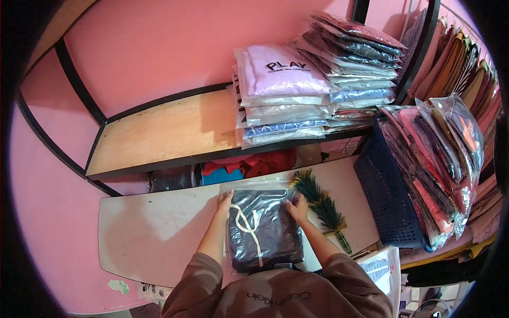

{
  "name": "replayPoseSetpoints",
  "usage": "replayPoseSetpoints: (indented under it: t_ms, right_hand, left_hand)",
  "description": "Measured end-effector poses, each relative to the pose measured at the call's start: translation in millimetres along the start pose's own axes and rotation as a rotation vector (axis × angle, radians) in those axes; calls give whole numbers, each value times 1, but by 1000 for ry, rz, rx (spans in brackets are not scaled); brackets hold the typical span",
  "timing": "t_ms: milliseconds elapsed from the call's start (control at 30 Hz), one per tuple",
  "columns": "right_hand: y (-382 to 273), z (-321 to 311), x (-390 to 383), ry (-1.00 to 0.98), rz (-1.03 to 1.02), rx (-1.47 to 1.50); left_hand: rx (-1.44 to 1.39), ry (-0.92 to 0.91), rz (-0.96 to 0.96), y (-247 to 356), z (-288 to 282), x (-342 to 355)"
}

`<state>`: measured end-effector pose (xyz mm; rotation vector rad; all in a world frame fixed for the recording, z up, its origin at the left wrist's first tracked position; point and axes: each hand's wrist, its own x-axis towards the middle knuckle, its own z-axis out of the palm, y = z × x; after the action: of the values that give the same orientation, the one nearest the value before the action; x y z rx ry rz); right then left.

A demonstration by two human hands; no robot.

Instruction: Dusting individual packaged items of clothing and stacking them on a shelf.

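A folded black garment in a clear plastic bag [268, 228] lies close to my body at the front of the white table, with a pale cord in a loop on its left part. My left hand [225, 201] grips the bag's upper left edge, and its fingertips are partly hidden. At the upper right edge, my right hand [297, 208] pinches the plastic with bent fingers. Just beyond that hand lies a green tinsel-like sprig [322, 204] with yellowish ends.
Stacked bagged clothes [283, 114] stand on the wooden shelf [164, 127] at the back. On the right, a dark blue basket [389, 196] is crammed with more bagged garments. Clothes on hangers [458, 63] hang behind it. Red and blue cloth [249, 167] sits under the shelf.
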<state>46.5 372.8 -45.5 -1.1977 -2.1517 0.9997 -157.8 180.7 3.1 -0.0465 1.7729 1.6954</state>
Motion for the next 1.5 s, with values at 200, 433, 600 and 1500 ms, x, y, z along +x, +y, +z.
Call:
replayPoseSetpoints:
  t_ms: [200,433,600,1500]
  right_hand:
    - [-6,13,40,-159,661,832]
    - [-116,-103,-8,-239,84,1068]
    - [-158,-142,-11,-250,-151,894]
    - [-57,-69,-2,-75,-614,7]
  left_hand:
    - [58,29,50,20,9,-20]
    - [-182,-47,465,68,-37,-106]
    - [-15,-55,688,108,-38,-152]
    - [476,268,739,-19,-62,-48]
